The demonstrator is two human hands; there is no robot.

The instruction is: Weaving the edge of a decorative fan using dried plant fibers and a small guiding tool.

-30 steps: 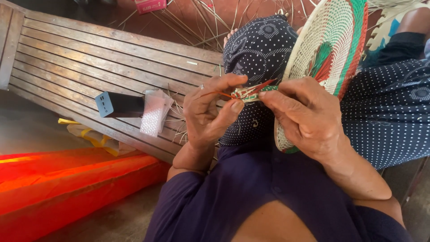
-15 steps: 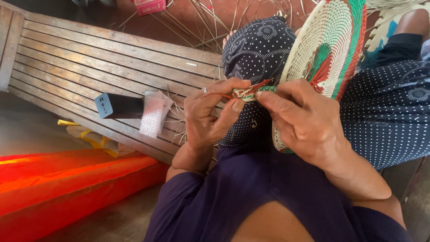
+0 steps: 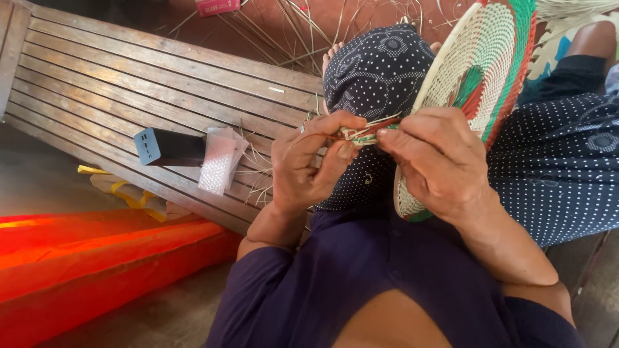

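Hands meet at the centre of the view, both working the rim of a woven basket disc (image 3: 480, 77). We hold the disc tilted on edge over our lap, its coiled face cream with green and red bands, resting against the knee covered in dark dotted fabric (image 3: 377, 71).

Left hand (image 3: 309, 164): thumb and fingers closed in a pinch on the loose weaving strands (image 3: 361, 132) at the rim. Right hand (image 3: 438, 161): fingers closed together on the same rim section, fingertips touching the strands from the opposite side, palm covering the lower edge of the disc. The two hands are just beside each other, nearly touching at the fingertips.

Behind the hands lies a slatted wooden bench (image 3: 97, 71). On it, well apart from the left hand, we see a small dark box (image 3: 169, 147) with a pale end face, and touching it a clear plastic packet (image 3: 218, 161). Thin straw fibres (image 3: 258, 174) lie scattered on the slats between the packet and the left hand, and more lie loose beyond the bench. A bright red-orange sheet (image 3: 84, 258) covers the lower left area below the bench.
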